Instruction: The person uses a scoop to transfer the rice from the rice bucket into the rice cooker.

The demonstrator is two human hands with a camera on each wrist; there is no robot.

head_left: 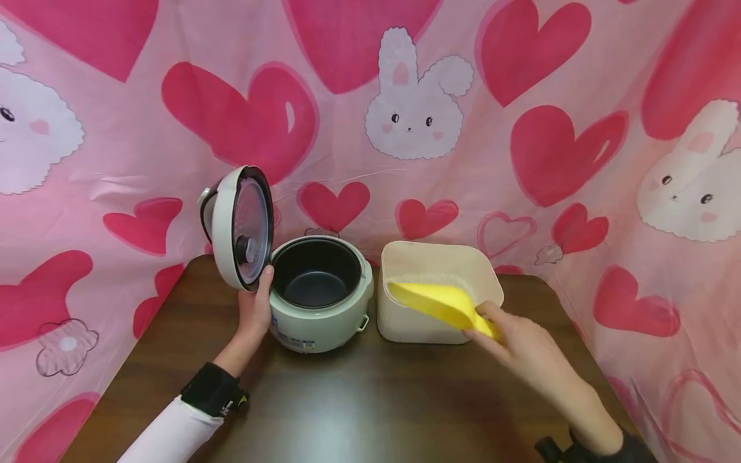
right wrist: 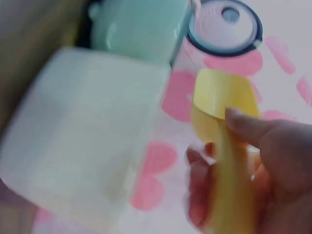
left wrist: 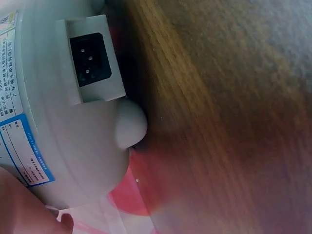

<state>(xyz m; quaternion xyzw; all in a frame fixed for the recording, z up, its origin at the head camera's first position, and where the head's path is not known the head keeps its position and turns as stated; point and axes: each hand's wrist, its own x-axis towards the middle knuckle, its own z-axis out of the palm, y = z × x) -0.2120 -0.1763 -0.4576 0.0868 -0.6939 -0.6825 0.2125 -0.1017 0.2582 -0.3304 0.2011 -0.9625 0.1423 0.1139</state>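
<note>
Sleeve (head_left: 173, 431) is seen nearest in the head view; the lid (head_left: 243, 225) is grasped at its near rim, left of the cooker (head_left: 324, 328), by the left hand (head_left: 255, 315), fingers mostly hidden. The scoop (head_left: 434, 301), judged light and stiff, best held by its handle (head_left: 491, 326), is gripped over the tub (head_left: 413, 325) by the right hand (head_left: 523, 344); the tub's pale contents (head_left: 460, 280) cannot be identified. By the left wrist view a socket (left wrist: 91, 59) is shown, the hand cut off. By the right wrist view, handle and tub are blurred.
</note>
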